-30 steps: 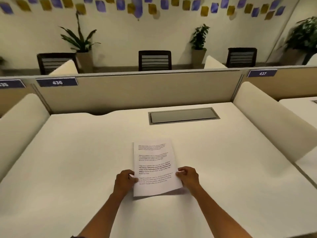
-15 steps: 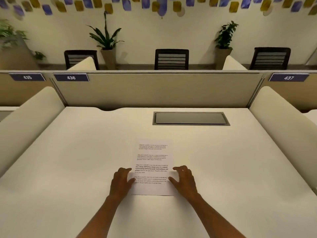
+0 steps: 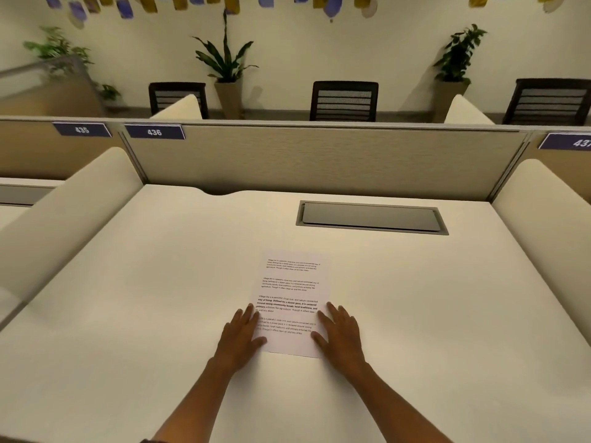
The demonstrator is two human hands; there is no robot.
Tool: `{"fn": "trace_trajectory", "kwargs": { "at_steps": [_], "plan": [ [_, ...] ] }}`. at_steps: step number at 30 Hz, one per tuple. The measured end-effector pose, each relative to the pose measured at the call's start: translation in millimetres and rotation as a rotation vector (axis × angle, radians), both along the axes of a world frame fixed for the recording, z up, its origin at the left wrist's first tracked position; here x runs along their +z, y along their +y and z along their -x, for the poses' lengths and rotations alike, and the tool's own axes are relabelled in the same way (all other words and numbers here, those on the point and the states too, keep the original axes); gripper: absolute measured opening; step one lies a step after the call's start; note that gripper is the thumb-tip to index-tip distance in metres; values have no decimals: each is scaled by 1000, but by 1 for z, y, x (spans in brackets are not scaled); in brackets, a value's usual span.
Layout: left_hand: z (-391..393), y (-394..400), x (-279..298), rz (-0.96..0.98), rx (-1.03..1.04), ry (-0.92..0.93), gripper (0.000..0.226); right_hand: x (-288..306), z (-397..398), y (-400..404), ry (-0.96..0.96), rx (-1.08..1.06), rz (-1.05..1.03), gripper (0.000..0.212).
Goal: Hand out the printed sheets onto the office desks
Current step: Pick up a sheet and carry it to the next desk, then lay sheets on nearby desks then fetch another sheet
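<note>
We note a pale wall [image 3: 319, 52] at twelve o'clock with purple and yellow patches, three potted plants and three dark chairs [image 3: 344, 101] below it. A beige partition [image 3: 319, 161] carries number plates 435, 436, 437. Lighting is warm.

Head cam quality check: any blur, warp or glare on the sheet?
Head view: wide-angle warp bows the partition; far-left plant smeared; printed sheet evenly lit, no glare, headline text sharp, small print barely legible; soft shadows under both hands.

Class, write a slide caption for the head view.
Both hands flat on a printed sheet on desk 436.
</note>
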State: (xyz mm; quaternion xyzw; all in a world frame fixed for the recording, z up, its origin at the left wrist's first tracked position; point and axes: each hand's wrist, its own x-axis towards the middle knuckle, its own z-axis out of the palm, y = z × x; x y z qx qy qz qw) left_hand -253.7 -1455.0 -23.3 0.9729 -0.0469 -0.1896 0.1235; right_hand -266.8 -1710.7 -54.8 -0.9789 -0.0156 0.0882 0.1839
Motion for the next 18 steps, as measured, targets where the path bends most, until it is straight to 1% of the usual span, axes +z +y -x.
{"fn": "trace_trajectory", "kwargs": {
  "at_steps": [4,8,10,11,14,15,16,18],
  "plan": [
    [2,2,3,100,37,-7,72,4,2,2,-8,-13,-39,61],
    [2,9,11,165,95,-123,69,14,-1,8,-81,-65,-84,62],
    [5,18,16,150,116,-175,73,22,-6,19,-113,-50,-75,63],
    [7,23,19,138,125,-194,79,26,-10,25,-135,-41,-69,64],
    [16,50,24,99,173,-268,106,41,-23,58,-185,4,-50,69],
    [19,62,27,68,195,-293,111,45,-26,73,-197,26,-33,71],
    [23,72,31,29,214,-317,109,49,-29,86,-205,46,-11,72],
    [36,100,37,-37,266,-354,99,56,-30,123,-212,100,18,75]
  ]
}}
